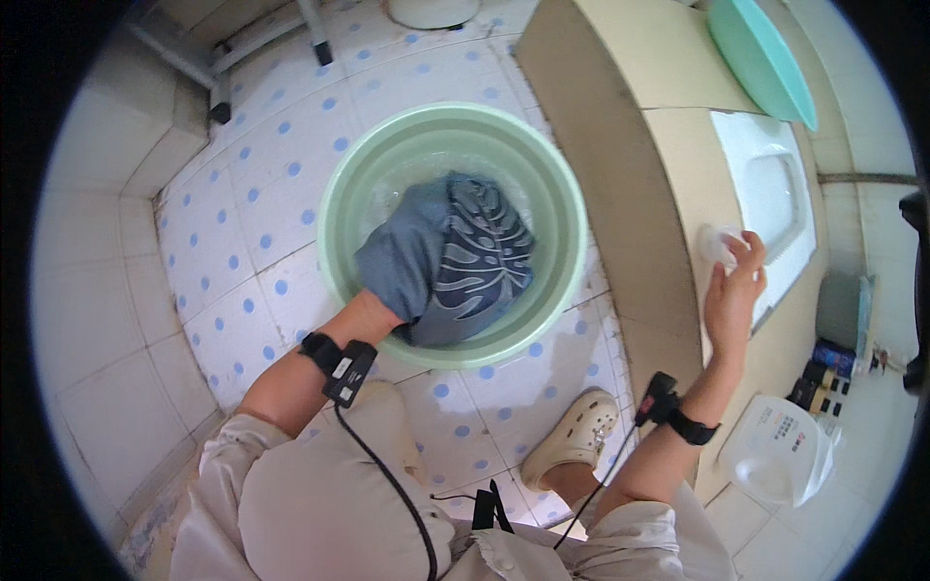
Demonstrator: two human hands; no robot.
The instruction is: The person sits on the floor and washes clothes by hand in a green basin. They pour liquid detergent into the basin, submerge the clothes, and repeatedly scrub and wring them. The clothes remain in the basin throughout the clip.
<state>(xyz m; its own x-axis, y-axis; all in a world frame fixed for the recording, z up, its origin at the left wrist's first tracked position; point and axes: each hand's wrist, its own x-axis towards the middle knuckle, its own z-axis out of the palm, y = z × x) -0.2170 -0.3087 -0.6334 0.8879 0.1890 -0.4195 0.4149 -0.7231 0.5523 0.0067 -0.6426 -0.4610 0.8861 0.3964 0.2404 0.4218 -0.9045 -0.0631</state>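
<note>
A round pale green plastic basin [570, 218] stands on the floor before me. Blue cloth with a dark, white-lined leaf pattern [483, 254] lies bunched in it, with some water around. My left hand [381, 309] reaches into the cloth at the basin's near left; its fingers are hidden under the fabric, so its grip does not show. Out to the right, my right hand [735, 279] has its fingertips at a small translucent cup or cap [718, 243] on the beige tiled ledge; whether it is gripped is unclear.
A squat toilet pan [770, 196] is set into the raised ledge [654, 210] at right. Behind it leans a turquoise basin [763, 62]. A white plastic container [774, 450] and small boxes stand at lower right. Metal frame legs [261, 51] are at upper left, above the dotted floor tiles.
</note>
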